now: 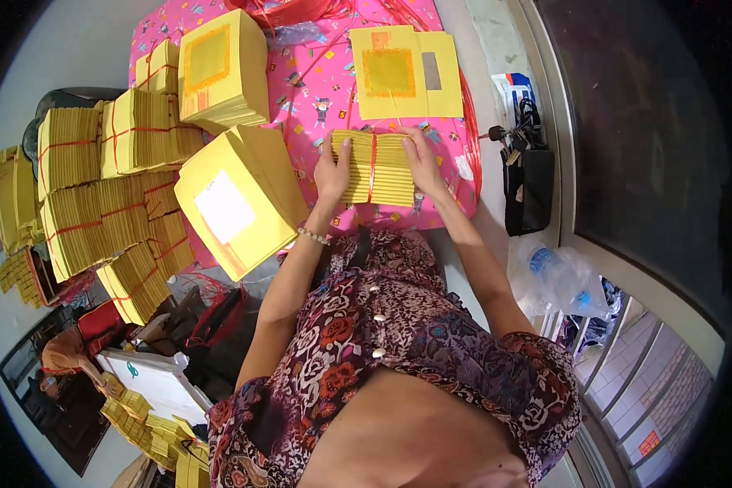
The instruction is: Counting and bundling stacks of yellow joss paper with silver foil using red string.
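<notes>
A bundle of folded yellow paper (392, 179) lies on the pink patterned tabletop (321, 134), with a red plastic strip (372, 169) round its middle. My left hand (331, 172) grips its left side, thumb on top. At the opposite side, my right hand (423, 164) holds its upper right corner. Just beyond the bundle are flat yellow sheets (443, 102) bearing an orange-edged square. A thick yellow paper stack (272, 183) with a white patch leans close to my left forearm.
Another tall yellow stack (248, 69) stands at the far left of the table. Many red-tied bundles (73, 224) are piled further left. Keys (512, 140) and a black case (530, 191) lie along the right ledge, near a clear plastic bag (557, 276). At lower left, another person (69, 358) handles yellow bundles.
</notes>
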`<state>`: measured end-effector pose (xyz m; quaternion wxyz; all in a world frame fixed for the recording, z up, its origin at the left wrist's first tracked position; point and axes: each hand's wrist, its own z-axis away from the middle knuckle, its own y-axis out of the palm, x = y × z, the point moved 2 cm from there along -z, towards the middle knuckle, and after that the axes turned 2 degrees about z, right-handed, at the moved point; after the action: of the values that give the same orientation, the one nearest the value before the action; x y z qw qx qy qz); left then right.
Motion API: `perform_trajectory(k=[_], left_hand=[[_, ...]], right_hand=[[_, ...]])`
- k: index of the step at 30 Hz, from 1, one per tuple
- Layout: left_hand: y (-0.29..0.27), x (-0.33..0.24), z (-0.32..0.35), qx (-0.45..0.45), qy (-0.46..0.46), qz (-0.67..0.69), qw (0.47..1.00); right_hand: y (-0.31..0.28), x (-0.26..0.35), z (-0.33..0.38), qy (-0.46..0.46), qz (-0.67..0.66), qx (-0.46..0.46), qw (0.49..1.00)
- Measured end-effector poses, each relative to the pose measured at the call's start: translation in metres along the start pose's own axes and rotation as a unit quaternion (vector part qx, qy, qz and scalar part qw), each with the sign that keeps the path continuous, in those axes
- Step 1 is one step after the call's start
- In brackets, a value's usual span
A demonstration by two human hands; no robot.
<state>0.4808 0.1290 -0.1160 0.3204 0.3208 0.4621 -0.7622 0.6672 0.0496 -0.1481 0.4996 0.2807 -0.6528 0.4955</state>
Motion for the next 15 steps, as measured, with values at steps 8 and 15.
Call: perform_trajectory(k=[8, 15], left_hand=[[0.003, 0.010, 0.004, -0.006, -0.036, 0.070, 0.997], [0.010, 0.016, 0.015, -0.007, -0.142, 0.092, 0.986]], right_hand=[[-0.033, -0.011, 0.020, 0.083, -0.089, -0.163, 0.979], [-0.021, 0.008, 0.069, 0.191, 0.040, -0.209, 0.958]])
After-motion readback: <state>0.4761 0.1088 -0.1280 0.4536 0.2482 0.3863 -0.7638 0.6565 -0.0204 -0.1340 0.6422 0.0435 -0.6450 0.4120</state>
